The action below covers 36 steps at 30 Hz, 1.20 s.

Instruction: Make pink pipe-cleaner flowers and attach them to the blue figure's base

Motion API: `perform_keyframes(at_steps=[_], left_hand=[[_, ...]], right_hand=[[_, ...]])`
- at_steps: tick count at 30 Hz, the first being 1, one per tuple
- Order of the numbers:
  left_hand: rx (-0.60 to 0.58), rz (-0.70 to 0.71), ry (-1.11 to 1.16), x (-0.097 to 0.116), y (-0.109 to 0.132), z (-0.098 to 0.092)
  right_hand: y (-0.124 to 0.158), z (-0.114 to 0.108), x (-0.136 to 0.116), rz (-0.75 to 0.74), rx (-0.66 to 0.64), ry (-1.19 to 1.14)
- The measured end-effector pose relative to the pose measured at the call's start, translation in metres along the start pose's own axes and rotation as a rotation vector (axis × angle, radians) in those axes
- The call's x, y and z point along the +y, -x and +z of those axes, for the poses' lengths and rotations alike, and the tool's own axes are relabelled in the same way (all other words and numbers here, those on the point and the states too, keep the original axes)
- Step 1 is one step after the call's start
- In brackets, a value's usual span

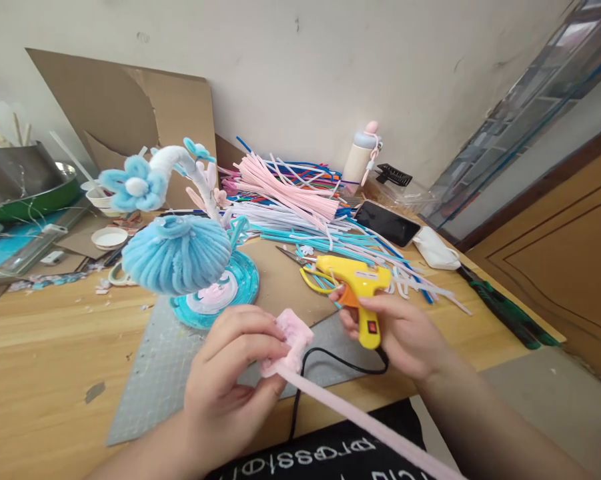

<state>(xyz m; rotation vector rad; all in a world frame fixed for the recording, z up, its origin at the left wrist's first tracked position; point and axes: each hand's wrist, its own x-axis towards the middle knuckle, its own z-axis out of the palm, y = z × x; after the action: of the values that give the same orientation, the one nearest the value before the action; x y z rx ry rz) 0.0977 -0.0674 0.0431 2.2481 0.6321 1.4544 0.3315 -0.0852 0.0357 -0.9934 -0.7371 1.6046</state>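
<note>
My left hand (230,380) is closed around a pink pipe-cleaner piece (293,343), partly coiled, with its long fuzzy tail running down to the lower right. My right hand (400,330) grips a yellow hot glue gun (355,283) by the handle, a finger on the orange trigger, nozzle pointing left toward the pink piece. Its black cord (330,363) loops down between my hands. Just behind my left hand stands a blue pipe-cleaner craft (177,253) with a flower and a round swirled base.
A grey cutting mat (155,373) lies on the wooden table (40,360). Behind the gun are yellow scissors (305,270), a heap of coloured pipe cleaners (300,200), a black phone (387,223), a bottle (360,157) and cardboard sheets (130,107). A metal bowl (20,177) sits far left.
</note>
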Motion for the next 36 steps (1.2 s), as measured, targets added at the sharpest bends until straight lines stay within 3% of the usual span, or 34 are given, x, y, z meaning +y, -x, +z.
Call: perform_keyframes(at_steps=[3,6,9,11,14,17,18,20,22,24,27,31,36], left_hand=[[-0.013,-0.015,0.005,0.001,-0.001,0.001],[-0.008,-0.098,0.07,-0.002,-0.001,0.002],[-0.009,-0.343,0.242,-0.007,0.002,0.005],[-0.045,-0.563,0.442,-0.009,0.003,0.008],[-0.085,-0.843,0.758,-0.008,0.002,0.011],[-0.078,-1.061,0.866,-0.004,-0.003,0.012],[-0.083,-1.108,0.867,-0.003,-0.004,0.012],[-0.118,-1.151,0.857,-0.004,-0.005,0.011],[-0.158,-1.158,0.823,-0.007,-0.003,0.012],[-0.196,-1.15,0.771,-0.011,0.001,0.014],[-0.238,-1.131,0.77,-0.017,0.005,0.018],[-0.233,-1.151,0.832,-0.017,0.007,0.02],[-0.216,-1.172,0.795,-0.013,0.002,0.016]], right_hand=[[-0.022,-0.006,0.001,0.163,-0.046,-0.05],[-0.039,-0.007,0.006,0.242,-0.104,0.048],[-0.052,-0.008,0.01,0.262,-0.105,0.335],[-0.057,-0.01,0.01,0.174,-0.035,0.655],[-0.05,-0.008,0.004,-0.182,0.182,1.165],[-0.022,0.004,-0.007,-0.783,0.345,1.271],[-0.01,0.011,-0.011,-1.004,0.35,1.184],[0.011,0.025,-0.021,-1.384,0.21,1.169],[0.023,0.039,-0.029,-1.518,0.11,1.38],[0.025,0.049,-0.032,-1.473,0.048,1.609],[0.016,0.053,-0.03,-1.278,-0.09,1.778],[0.004,0.048,-0.025,-1.119,-0.198,1.742],[0.004,0.045,-0.027,-1.065,-0.209,1.646]])
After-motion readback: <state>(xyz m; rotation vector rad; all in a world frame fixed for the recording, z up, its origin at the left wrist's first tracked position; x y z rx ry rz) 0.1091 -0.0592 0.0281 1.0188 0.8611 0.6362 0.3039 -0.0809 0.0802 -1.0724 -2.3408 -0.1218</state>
